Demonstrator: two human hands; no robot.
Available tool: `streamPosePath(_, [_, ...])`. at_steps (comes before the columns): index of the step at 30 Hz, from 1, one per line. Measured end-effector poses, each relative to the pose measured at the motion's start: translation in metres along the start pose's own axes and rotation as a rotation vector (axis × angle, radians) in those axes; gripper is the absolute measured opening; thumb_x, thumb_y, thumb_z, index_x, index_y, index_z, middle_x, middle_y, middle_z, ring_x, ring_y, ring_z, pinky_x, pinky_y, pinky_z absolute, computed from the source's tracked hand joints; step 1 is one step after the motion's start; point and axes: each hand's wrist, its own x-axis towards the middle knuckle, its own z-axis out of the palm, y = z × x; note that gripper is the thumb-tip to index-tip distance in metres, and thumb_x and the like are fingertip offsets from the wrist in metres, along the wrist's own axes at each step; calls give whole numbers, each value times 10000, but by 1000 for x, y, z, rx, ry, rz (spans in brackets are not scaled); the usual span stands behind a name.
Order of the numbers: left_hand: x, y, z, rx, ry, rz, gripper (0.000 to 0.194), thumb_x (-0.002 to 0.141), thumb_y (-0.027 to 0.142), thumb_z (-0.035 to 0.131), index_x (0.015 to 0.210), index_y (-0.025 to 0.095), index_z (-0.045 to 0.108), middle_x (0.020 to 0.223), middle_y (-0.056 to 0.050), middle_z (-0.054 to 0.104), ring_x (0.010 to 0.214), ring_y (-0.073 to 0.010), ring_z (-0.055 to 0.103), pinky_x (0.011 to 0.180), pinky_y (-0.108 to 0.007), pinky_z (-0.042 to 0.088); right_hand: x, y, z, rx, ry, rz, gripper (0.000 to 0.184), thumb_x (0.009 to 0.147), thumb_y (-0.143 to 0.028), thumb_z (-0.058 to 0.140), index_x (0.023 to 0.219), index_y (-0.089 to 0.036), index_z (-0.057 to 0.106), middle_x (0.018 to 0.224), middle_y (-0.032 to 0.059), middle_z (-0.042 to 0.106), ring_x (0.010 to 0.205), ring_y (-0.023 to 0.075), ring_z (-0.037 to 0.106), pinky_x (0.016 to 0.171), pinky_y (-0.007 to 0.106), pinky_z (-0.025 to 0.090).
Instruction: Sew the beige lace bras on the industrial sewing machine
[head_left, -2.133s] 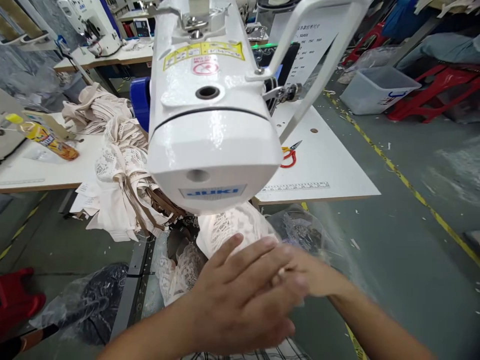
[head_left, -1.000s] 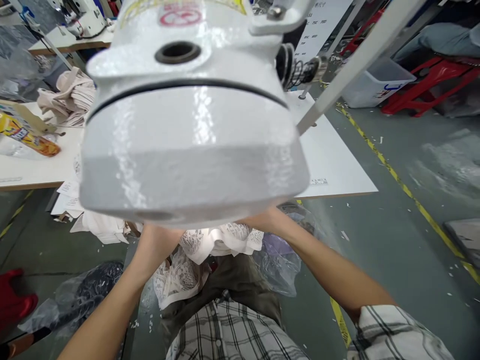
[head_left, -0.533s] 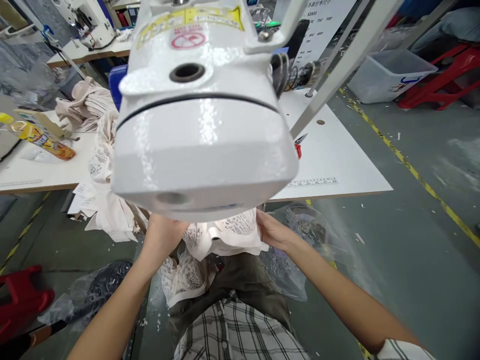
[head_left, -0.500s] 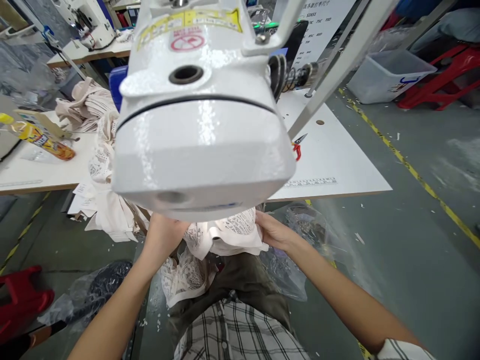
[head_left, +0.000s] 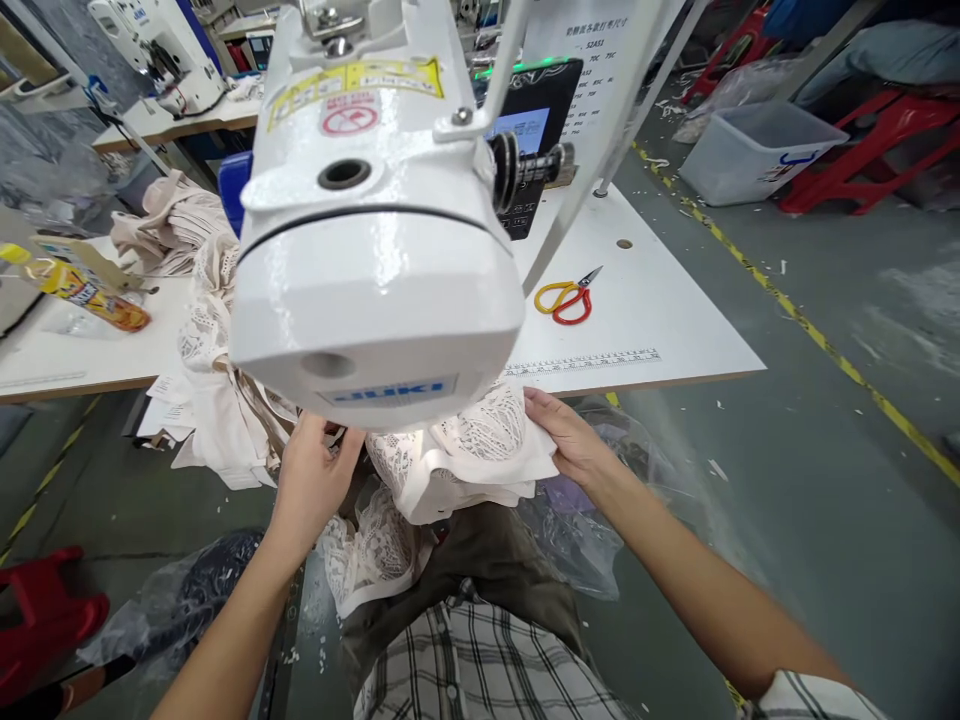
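A white sewing machine head (head_left: 375, 240) fills the middle of the view and hides the needle area. Under it lies a cream lace garment piece (head_left: 465, 455), lit from above. My left hand (head_left: 315, 480) rests at the piece's left side, fingertips running up under the machine and partly hidden. My right hand (head_left: 570, 440) lies flat on the piece's right edge with its fingers stretched out. More lace (head_left: 367, 560) hangs down over my lap.
Yellow and red scissors (head_left: 564, 298) lie on the white table (head_left: 660, 320) to the right. A pile of cream lace pieces (head_left: 217, 380) sits left of the machine. A bottle (head_left: 82, 290) lies far left. Plastic bags (head_left: 165, 610) sit on the floor.
The view has drawn back from the machine head, so the scissors and the machine's label show. Both hands stay on the lace piece under the machine; the right fingers now lie flatter.
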Motion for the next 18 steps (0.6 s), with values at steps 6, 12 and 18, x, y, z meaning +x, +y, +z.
streamPosePath(6, [-51,35,1,-93,278,460,309,883,197,578,1187,227,531,1111,-104,616,1068,-237,610,871,-364,531,-37,-34,20,-253,-49,-261,342,660,-532,834,808,-250,708,776,16,744,666,208,684,636,332,559])
streamPosePath(12, [-62,69,13,-56,-135,572,318,801,445,692,1007,207,645,837,-73,699,796,-249,671,712,-360,545,-72,-43,87,-707,-796,-206,154,898,-325,657,896,-219,769,838,10,758,757,164,682,688,250,496])
streamPosePath(18, [-24,38,17,-298,-185,-100,400,876,433,571,560,197,505,474,36,411,436,-98,362,417,-223,253,-35,-33,88,-1029,-317,-347,367,889,-393,619,590,-180,603,560,-11,567,540,124,495,513,251,311])
